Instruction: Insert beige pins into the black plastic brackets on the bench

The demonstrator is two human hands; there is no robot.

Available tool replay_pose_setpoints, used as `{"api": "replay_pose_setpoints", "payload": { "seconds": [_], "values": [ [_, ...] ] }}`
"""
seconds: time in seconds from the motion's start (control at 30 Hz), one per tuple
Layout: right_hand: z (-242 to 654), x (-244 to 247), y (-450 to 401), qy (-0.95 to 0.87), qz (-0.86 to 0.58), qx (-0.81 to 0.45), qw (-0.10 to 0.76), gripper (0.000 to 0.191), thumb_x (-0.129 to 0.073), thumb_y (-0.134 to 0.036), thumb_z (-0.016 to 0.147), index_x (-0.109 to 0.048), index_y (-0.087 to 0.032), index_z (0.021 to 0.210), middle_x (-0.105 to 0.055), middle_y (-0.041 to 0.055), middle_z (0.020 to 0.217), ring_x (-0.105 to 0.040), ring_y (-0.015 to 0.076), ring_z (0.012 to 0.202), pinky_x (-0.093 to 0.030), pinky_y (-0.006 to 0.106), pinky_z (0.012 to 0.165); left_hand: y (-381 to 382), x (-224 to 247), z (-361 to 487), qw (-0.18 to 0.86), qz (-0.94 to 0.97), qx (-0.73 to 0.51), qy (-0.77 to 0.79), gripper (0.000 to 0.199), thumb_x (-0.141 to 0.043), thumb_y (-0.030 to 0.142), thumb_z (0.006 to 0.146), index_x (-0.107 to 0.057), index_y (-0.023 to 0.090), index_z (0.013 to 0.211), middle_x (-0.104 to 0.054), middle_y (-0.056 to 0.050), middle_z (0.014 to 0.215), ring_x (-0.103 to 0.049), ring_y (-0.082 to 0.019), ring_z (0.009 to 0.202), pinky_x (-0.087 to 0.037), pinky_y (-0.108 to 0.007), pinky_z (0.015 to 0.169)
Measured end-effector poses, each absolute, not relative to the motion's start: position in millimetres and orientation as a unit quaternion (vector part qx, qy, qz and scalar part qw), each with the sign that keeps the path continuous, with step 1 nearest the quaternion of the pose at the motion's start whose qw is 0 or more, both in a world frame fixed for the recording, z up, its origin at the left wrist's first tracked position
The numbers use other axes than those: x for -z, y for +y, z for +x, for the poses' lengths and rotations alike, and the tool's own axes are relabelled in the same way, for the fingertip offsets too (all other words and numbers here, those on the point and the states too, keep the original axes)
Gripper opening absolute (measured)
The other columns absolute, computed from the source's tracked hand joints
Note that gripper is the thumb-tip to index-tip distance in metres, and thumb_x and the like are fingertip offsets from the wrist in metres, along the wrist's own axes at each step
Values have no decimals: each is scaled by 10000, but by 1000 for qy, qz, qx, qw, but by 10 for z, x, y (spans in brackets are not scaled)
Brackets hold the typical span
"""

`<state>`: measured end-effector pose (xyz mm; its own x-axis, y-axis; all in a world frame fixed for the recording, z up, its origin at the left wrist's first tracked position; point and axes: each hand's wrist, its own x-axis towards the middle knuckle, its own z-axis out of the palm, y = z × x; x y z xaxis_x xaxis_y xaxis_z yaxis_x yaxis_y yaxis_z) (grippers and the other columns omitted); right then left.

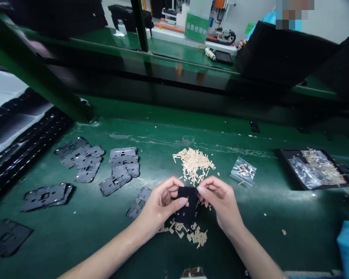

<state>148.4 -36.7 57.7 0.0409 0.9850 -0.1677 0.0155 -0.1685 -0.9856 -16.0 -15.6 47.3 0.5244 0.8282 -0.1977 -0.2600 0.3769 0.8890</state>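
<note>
My left hand and my right hand both grip one small black plastic frame part, held upright just above the green bench. The left thumb lies across its left edge. The right fingertips pinch its top right corner. Just beyond the hands lies a heap of small beige strips. More beige strips are scattered under the part. A similar black part lies flat just left of my left hand.
Several black parts lie in loose groups on the bench at the left. A small clear bag sits right of the heap. A black tray with plastic bags stands at right. Black trays stack at far left. A person works behind a dark panel.
</note>
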Motion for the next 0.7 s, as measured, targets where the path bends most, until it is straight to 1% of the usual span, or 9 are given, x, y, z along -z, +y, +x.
{"api": "replay_pose_setpoints", "payload": {
  "seconds": [0.1, 0.17, 0.3, 0.43, 0.5, 0.6, 0.67, 0.7],
  "values": [
    [1499, -599, -351, -425, -514, -583, 464, 185, -607, -349, 758, -572, -168, 751, -540, -10, 609, -488, 87, 516, -372, 180, 413, -152, -459, -167, 785, 404, -352, 311, 150, -626, 189, 751, -492, 157, 809, -588, -15, 724, -540, -114, 645, -447, -229, 597],
    [1510, -600, -343, -412, -492, -622, 448, 204, -663, -342, 708, -571, -168, 760, -538, -13, 632, -481, 77, 504, -358, 166, 391, -147, -468, -171, 797, 391, -349, 300, 145, -628, 183, 752, -498, 153, 809, -587, -12, 718, -535, -105, 638, -440, -215, 591],
    [1524, -586, -329, -381, -470, -675, 421, 233, -738, -306, 624, -572, -167, 712, -526, -28, 627, -464, 60, 477, -334, 145, 366, -134, -500, -176, 826, 364, -338, 267, 148, -642, 161, 740, -507, 142, 798, -583, 3, 681, -536, -82, 615, -427, -180, 585],
    [1522, -582, -334, -360, -417, -727, 411, 257, -774, -282, 568, -572, -159, 667, -550, -30, 610, -460, 49, 444, -323, 132, 348, -117, -480, -188, 863, 347, -294, 222, 172, -662, 148, 717, -510, 141, 798, -598, 4, 680, -549, -74, 579, -427, -162, 544],
    [1516, -590, -346, -356, -405, -738, 406, 260, -784, -273, 550, -570, -156, 641, -556, -31, 586, -457, 48, 426, -312, 134, 339, -103, -449, -196, 871, 347, -278, 211, 192, -674, 135, 700, -513, 143, 805, -600, 7, 682, -558, -74, 572, -431, -159, 535],
    [1508, -607, -367, -360, -418, -732, 400, 243, -774, -279, 571, -574, -151, 622, -572, -22, 552, -468, 57, 424, -310, 143, 348, -73, -418, -202, 869, 358, -272, 205, 203, -672, 130, 695, -513, 154, 819, -609, 3, 696, -568, -79, 583, -435, -169, 552],
    [1506, -612, -377, -360, -436, -717, 408, 229, -765, -276, 590, -575, -154, 629, -583, -20, 542, -474, 59, 423, -318, 145, 359, -61, -425, -195, 850, 390, -275, 224, 196, -659, 156, 708, -525, 162, 851, -617, -12, 734, -582, -104, 636, -452, -209, 606],
    [1506, -610, -379, -362, -447, -703, 418, 220, -764, -263, 593, -576, -157, 634, -583, -23, 542, -480, 60, 429, -324, 144, 367, -63, -435, -187, 824, 422, -282, 253, 208, -654, 174, 713, -537, 167, 883, -618, -22, 761, -587, -124, 678, -457, -234, 637]
  ]
}}
